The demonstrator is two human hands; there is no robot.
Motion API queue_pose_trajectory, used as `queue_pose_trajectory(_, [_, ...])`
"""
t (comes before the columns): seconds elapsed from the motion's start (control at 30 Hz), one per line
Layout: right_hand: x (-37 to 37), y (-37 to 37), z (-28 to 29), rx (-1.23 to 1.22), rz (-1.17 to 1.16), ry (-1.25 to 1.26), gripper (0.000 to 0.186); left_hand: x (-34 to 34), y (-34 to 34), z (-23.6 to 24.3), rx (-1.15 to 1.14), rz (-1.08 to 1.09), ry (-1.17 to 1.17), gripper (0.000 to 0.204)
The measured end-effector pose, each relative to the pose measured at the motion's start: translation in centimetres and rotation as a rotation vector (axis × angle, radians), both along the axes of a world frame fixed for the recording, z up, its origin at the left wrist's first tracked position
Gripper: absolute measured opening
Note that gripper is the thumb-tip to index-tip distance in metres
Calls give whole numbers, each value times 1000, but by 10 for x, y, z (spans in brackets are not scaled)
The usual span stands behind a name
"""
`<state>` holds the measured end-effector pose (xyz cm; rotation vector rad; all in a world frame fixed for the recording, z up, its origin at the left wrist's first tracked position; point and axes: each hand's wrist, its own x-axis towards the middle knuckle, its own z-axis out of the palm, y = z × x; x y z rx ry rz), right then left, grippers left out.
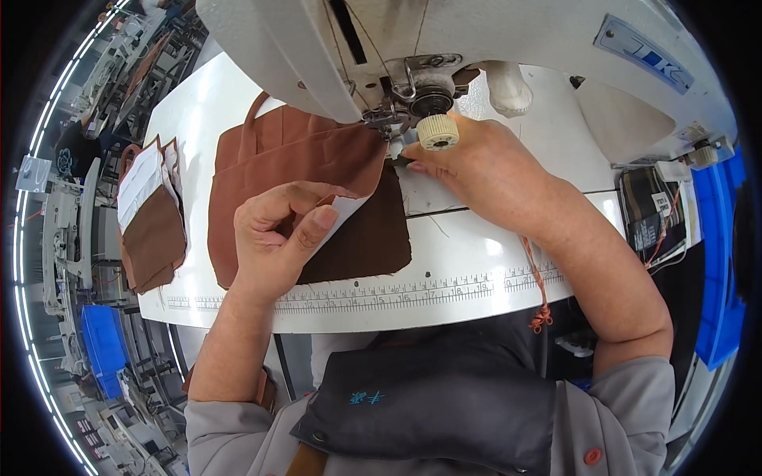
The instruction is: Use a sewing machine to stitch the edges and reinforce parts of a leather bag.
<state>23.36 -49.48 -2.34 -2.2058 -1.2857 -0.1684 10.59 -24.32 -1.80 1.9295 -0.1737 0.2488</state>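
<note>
White table [476,258] has our brown fabric [294,147] around 10–11 o'clock, left hand [278,230] pinched closed on its lifted edge, right hand [484,159] toward 2 (can't tell its grip), so let's guide, not tug.

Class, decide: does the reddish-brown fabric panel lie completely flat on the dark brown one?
No, the left hand holds up an edge of the reddish-brown fabric panel, exposing its white underside.

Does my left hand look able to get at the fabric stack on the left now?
Probably yes: only table and part of the red-brown panel lie between your left hand and the fabric stack, though the hand seems to pinch that panel's edge.
</note>
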Motion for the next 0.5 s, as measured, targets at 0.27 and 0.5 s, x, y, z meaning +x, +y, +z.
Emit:
queue_pose_trajectory(0.27, [-12, 3, 5, -115, 21, -420, 9, 22, 0, 8, 88, -331, -110, 17])
queue_pose_trajectory(0.5, [-15, 4, 6, -118, -11, -408, 8, 44, -21, -4, 644, -216, -278, 33])
